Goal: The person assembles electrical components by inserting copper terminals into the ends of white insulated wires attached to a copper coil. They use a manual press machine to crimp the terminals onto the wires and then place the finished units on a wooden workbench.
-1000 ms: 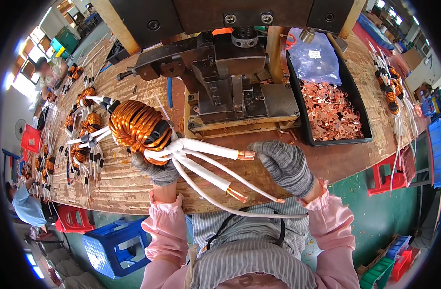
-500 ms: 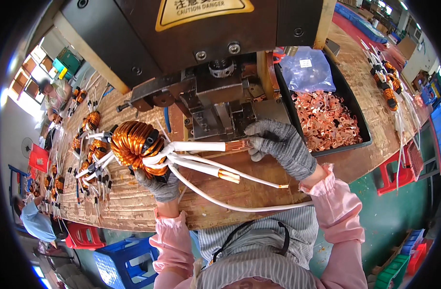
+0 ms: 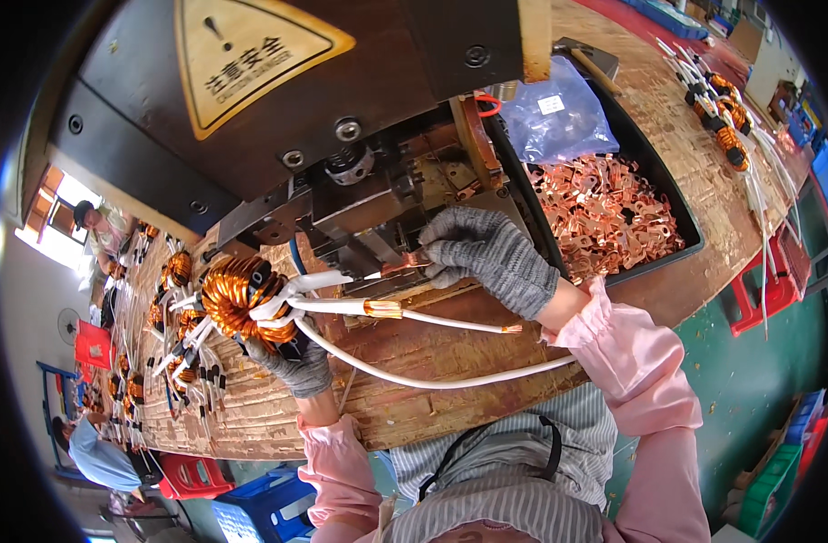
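Copper coil, gripped by the left hand over the table, has one white lead at the press, its copper tip apparently pinched by the right hand, while two other leads' ends are still bare strands.

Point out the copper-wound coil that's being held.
It's the coil in the left hand; the other coils lie on the table, away from both hands.
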A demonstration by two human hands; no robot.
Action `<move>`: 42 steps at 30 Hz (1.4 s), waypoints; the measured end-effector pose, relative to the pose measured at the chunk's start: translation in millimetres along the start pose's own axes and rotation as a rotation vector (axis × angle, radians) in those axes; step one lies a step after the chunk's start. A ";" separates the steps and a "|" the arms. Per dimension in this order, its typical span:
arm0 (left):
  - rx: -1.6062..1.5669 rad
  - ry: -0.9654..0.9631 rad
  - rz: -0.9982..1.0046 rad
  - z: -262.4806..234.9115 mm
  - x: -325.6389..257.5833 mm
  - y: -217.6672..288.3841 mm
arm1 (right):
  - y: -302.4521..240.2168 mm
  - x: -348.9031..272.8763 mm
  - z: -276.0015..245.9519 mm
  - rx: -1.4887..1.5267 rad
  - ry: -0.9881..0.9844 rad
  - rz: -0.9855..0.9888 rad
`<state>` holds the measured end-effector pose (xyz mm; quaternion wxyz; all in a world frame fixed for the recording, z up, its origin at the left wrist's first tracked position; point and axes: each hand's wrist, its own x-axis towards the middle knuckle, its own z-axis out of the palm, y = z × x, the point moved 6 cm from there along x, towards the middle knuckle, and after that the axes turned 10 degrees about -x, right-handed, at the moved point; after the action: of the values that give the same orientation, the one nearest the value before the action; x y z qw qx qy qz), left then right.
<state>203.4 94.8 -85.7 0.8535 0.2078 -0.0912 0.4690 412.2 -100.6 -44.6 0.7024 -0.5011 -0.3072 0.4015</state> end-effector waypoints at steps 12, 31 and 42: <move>0.046 0.071 0.047 1.7 -0.9 0.1 | -3.7 10.1 0.9 0.027 0.057 0.039; 0.086 0.183 0.081 -11.5 -5.0 6.0 | -22.5 -15.8 -45.3 -0.109 0.485 -0.127; 0.099 0.192 0.080 -36.6 -11.1 26.0 | -68.3 -102.7 92.5 -1.406 0.116 -1.110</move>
<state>174.1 114.8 -115.3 0.8276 0.2000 0.0058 0.5245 302.3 -159.9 45.9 0.3406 -0.6143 -0.6442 -0.3028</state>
